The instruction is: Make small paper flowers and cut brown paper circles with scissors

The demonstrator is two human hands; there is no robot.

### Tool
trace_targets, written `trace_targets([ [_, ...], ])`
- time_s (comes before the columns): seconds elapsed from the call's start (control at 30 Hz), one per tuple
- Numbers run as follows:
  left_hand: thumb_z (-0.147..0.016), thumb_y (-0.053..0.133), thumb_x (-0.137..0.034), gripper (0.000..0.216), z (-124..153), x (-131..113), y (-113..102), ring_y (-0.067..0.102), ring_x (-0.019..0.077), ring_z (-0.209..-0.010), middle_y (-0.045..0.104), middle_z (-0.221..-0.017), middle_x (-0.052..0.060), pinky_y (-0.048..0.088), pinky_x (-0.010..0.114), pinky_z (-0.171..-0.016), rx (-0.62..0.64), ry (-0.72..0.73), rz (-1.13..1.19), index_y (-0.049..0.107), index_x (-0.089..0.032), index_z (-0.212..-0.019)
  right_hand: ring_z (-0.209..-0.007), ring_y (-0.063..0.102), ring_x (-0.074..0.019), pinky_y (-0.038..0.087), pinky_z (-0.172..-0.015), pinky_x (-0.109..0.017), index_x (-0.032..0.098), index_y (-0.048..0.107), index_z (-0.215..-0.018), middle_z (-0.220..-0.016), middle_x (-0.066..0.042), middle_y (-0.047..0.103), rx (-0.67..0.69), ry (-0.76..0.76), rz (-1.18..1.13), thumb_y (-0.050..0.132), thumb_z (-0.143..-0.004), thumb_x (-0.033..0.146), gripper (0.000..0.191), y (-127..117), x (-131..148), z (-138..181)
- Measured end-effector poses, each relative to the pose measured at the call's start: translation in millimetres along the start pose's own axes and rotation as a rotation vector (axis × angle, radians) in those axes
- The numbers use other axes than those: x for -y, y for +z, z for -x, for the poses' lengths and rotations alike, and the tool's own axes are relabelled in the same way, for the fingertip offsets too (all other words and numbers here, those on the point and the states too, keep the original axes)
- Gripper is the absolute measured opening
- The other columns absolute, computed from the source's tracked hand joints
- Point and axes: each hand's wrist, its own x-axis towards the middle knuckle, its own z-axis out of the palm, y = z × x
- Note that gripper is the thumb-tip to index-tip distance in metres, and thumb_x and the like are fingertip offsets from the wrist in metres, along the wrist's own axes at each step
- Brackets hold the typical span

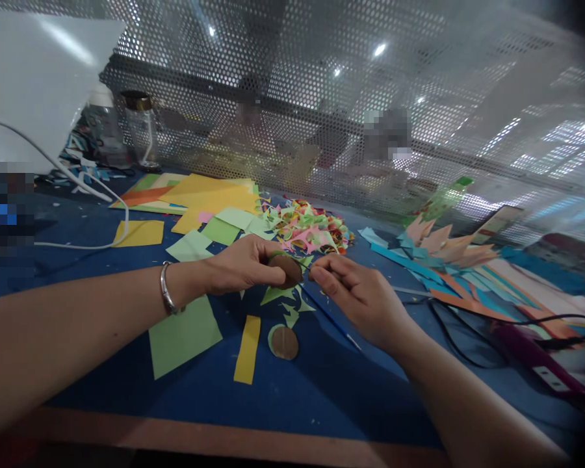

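Above the blue surface (127, 396), both hands are raised. The left hand (241, 265) is shown with its grip pinched on a brown disc (291, 270); the right hand (355, 292) is held just beside, its grip narrowed, contents too small to tell. The disc's flat face is turned toward the camera; since its outline is round, no long axis can be told. Along its upper rim, green is seen.
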Motion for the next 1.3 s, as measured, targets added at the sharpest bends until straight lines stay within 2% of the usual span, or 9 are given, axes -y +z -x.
trace_targets([
  [0.6,-0.066,0.067,-0.011,0.008,1.2,-0.3,2.6,0.056,0.009,-0.068,0.064,-0.068,-0.003,0.042,0.024,-0.07,-0.034,-0.029,-0.046,0.071,-0.015,-0.072,-0.055,0.043,-0.012,0.034,-0.053,-0.024,0.021,0.055,-0.081,-0.064,0.003,0.046,0.005,-0.02,-0.006,0.041,-0.102,0.045,0.035,1.4,2.4,-0.2],
  [1.1,-0.065,0.062,-0.007,0.016,0.9,-3.4,7.2,0.058,0.0083,-0.07,0.066,-0.067,-0.004,0.046,0.023,-0.075,0.022,0.0,0.031,0.073,-0.017,-0.07,-0.055,0.042,-0.0122,0.035,-0.053,-0.024,0.022,0.056,-0.083,-0.063,0.004,0.047,0.003,-0.008,0.009,0.041,-0.102,0.046,0.035,3.1,2.1,0.3],
  [1.3,-0.064,0.062,-0.012,0.013,1.0,-5.2,6.4,0.057,0.0099,-0.069,0.063,-0.067,-0.003,0.044,0.025,-0.071,-0.001,-0.015,-0.046,0.072,-0.016,-0.07,-0.055,0.042,-0.0125,0.034,-0.053,-0.025,0.022,0.056,-0.082,-0.063,0.004,0.046,-0.003,-0.011,0.006,0.041,-0.102,0.044,0.034,2.4,3.0,0.7],
])
